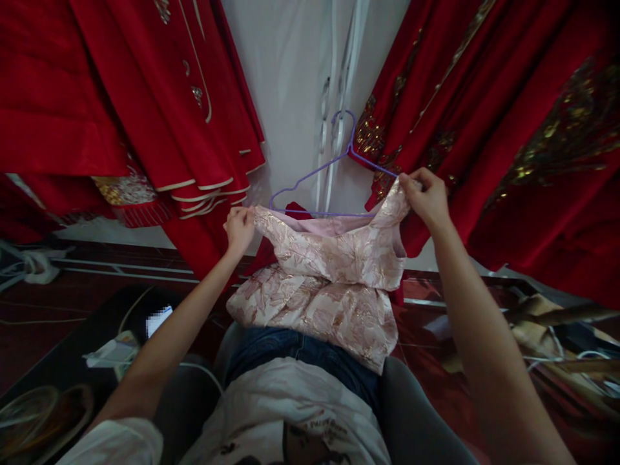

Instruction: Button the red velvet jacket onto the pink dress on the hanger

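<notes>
A pale pink dress (339, 258) with a shiny leaf pattern lies over my lap, its upper part lifted in front of me. My left hand (240, 229) pinches the strap on the left. On the other side, my right hand (427, 197) grips the right strap between thumb and fingers. A purple hanger (310, 175) stands behind the neckline, with its right arm reaching into the right strap. Its left end shows beside the left strap, and I cannot tell whether it is inside. The hook points up toward the white doors.
Red garments with gold and silver trim (194, 116) hang at left, and more red garments (484, 142) hang at right. White cabinet doors (290, 77) stand between them. A dark bench (72, 349) with small items is at lower left. Bags and papers (557, 336) lie on the floor at right.
</notes>
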`<act>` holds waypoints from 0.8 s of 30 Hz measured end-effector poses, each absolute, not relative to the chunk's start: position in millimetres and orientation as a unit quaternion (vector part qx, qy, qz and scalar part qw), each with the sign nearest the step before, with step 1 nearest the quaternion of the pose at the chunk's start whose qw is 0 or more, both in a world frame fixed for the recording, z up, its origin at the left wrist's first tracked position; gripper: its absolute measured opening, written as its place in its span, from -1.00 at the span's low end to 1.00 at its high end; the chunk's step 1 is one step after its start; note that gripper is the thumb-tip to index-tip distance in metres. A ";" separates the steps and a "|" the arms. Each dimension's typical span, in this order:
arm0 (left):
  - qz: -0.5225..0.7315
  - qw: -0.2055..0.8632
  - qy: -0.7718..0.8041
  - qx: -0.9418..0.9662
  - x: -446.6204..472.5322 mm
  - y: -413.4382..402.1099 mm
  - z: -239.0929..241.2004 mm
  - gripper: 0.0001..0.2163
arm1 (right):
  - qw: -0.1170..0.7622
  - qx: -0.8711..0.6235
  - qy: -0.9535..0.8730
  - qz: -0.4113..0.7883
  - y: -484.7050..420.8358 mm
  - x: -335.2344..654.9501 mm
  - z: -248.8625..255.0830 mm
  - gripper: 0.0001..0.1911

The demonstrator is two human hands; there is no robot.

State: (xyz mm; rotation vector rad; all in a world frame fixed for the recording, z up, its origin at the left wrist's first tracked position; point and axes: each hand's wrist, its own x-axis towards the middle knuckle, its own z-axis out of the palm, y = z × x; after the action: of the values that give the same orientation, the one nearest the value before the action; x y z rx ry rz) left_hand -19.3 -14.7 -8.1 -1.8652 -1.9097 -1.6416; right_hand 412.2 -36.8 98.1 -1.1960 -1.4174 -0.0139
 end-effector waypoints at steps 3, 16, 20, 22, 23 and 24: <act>-0.524 -0.003 -0.609 -0.595 -21.0 -15.0 -10.8 -0.65 | 0.599 -0.516 -0.613 -0.005 -37.7 410.9 98.3 -0.73; -0.535 -0.062 -0.476 -0.695 13.2 3.6 46.8 -0.61 | 0.593 -0.505 -0.627 0.005 -38.1 408.3 91.4 -0.77; -0.468 -0.077 -0.427 -0.770 31.7 6.5 90.2 -0.61 | 0.603 -0.500 -0.619 0.058 -37.5 402.6 83.6 -0.79; -0.417 -0.123 -0.418 -0.798 28.5 9.9 102.7 -0.60 | 0.609 -0.497 -0.615 0.068 -36.9 401.4 81.3 -0.79; -0.401 -0.160 -0.416 -0.800 23.9 12.7 105.4 -0.58 | 0.610 -0.495 -0.615 0.068 -36.4 401.4 80.6 -0.79; -0.396 -0.197 -0.419 -0.793 18.0 16.3 105.1 -0.56 | 0.611 -0.493 -0.615 0.069 -35.7 401.5 80.1 -0.79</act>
State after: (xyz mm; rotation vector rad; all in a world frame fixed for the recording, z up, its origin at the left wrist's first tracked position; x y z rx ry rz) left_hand 18.0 16.3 105.1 -2.8626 -1.5113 -1.4272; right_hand 401.5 -35.7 80.1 -1.1385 -1.4197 0.1585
